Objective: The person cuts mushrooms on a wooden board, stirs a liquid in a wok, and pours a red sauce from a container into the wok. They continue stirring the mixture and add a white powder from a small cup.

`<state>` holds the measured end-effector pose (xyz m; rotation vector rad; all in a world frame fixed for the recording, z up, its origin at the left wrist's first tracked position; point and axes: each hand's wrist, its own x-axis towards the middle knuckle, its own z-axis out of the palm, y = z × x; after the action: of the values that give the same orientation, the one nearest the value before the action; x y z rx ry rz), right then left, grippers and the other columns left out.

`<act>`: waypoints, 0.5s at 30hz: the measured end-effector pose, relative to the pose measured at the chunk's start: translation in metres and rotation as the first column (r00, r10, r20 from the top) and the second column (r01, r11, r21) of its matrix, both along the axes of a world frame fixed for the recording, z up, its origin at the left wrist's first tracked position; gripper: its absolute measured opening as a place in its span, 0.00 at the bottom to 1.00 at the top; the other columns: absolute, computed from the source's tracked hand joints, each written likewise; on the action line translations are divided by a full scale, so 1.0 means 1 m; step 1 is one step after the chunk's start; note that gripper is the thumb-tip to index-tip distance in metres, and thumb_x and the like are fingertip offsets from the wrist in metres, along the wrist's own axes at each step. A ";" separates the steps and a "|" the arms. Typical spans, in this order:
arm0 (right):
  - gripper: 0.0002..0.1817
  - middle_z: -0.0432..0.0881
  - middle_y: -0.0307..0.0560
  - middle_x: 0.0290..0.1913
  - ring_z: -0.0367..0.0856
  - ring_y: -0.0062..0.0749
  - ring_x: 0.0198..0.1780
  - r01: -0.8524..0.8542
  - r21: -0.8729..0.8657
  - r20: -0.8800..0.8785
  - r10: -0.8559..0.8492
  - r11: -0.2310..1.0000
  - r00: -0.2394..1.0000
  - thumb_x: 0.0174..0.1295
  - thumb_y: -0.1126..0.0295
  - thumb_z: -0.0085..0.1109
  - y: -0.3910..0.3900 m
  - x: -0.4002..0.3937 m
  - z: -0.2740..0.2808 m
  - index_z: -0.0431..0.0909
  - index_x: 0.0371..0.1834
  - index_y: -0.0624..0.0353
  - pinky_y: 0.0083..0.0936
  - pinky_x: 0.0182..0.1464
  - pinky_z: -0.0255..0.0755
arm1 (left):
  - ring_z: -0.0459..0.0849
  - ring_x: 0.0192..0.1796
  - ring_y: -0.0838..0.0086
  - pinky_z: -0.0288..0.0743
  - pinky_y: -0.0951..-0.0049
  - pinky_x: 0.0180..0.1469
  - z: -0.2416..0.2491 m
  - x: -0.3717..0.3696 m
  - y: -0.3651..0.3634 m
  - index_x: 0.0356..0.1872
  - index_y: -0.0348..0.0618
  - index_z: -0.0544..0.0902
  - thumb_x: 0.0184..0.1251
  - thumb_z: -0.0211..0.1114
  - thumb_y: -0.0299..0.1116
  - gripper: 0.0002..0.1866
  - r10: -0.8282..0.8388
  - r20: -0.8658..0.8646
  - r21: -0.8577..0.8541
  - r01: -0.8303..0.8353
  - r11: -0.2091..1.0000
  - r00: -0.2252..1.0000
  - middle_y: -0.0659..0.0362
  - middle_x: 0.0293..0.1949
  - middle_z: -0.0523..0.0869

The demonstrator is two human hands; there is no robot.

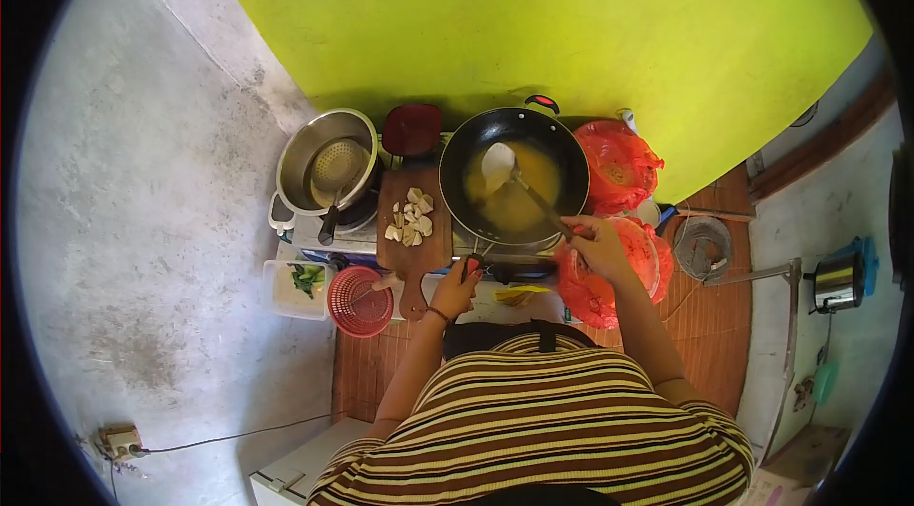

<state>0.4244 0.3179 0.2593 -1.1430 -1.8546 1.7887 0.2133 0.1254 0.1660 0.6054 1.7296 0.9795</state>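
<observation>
A black wok (566, 156) sits on the stove with yellowish liquid (519, 211) in its bottom. My left hand (455, 295) is closed around the wok's black and red handle (472, 264) on the near side. In my right hand (598, 247) is the handle of a spatula (497, 161), whose pale, broad head is in the wok over the liquid. Left of the wok, a wooden cutting board (416, 260) bears several pale, cut chunks (411, 218). Farther left stands a steel pot (295, 158) with a perforated skimmer (338, 165) in it.
Red plastic bags line two containers right of the wok, one behind (619, 168) and one nearer (652, 263). At the front left are a red basket (360, 300) and a white tub (286, 292) with green leaves. A dark red bowl (412, 129) stands against the green wall.
</observation>
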 end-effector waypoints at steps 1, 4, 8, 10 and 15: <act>0.20 0.80 0.49 0.25 0.74 0.24 0.17 0.005 0.075 0.028 -0.007 0.997 1.000 0.55 0.78 0.52 0.004 0.000 -0.001 0.75 0.53 0.63 0.19 0.20 0.68 | 0.74 0.15 0.76 0.69 0.75 0.19 0.000 0.000 0.000 0.67 0.42 0.60 0.67 0.58 0.42 0.31 -0.003 -0.004 0.002 0.003 1.000 1.000 0.58 0.20 0.75; 0.19 0.81 0.51 0.28 0.79 0.31 0.26 0.021 0.609 0.031 -0.051 0.793 0.998 0.54 0.77 0.53 0.025 -0.005 -0.037 0.76 0.51 0.63 0.25 0.30 0.72 | 0.74 0.15 0.76 0.70 0.75 0.19 0.002 0.000 0.000 0.67 0.42 0.60 0.67 0.58 0.43 0.32 -0.011 -0.015 0.002 0.011 1.000 1.000 0.58 0.20 0.75; 0.18 0.81 0.53 0.30 0.80 0.35 0.33 0.055 0.488 0.141 -0.141 0.871 0.980 0.54 0.77 0.54 0.028 -0.015 -0.027 0.77 0.49 0.64 0.28 0.37 0.73 | 0.74 0.15 0.76 0.69 0.75 0.18 0.003 0.000 0.000 0.68 0.42 0.60 0.67 0.58 0.43 0.32 -0.020 -0.020 -0.001 0.020 1.000 1.000 0.58 0.20 0.75; 0.18 0.81 0.53 0.30 0.81 0.33 0.29 0.090 0.397 0.125 -0.151 0.913 0.981 0.53 0.77 0.54 0.033 -0.021 -0.041 0.77 0.50 0.64 0.27 0.32 0.73 | 0.74 0.15 0.76 0.69 0.75 0.18 0.001 -0.001 0.000 0.68 0.42 0.60 0.67 0.59 0.43 0.32 -0.023 -0.015 0.001 0.023 1.000 1.000 0.58 0.20 0.75; 0.20 0.81 0.50 0.26 0.74 0.23 0.17 0.053 0.034 0.076 -0.056 0.998 0.996 0.56 0.78 0.53 0.025 -0.028 -0.037 0.73 0.54 0.65 0.20 0.19 0.67 | 0.74 0.14 0.76 0.69 0.75 0.18 -0.008 -0.002 0.000 0.68 0.43 0.60 0.66 0.59 0.42 0.32 -0.014 -0.009 0.000 0.014 1.000 1.000 0.58 0.20 0.76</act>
<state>0.3966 0.3425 0.2226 -1.2546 -1.8691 1.7014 0.2115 0.1252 0.1578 0.6218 1.7309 0.9684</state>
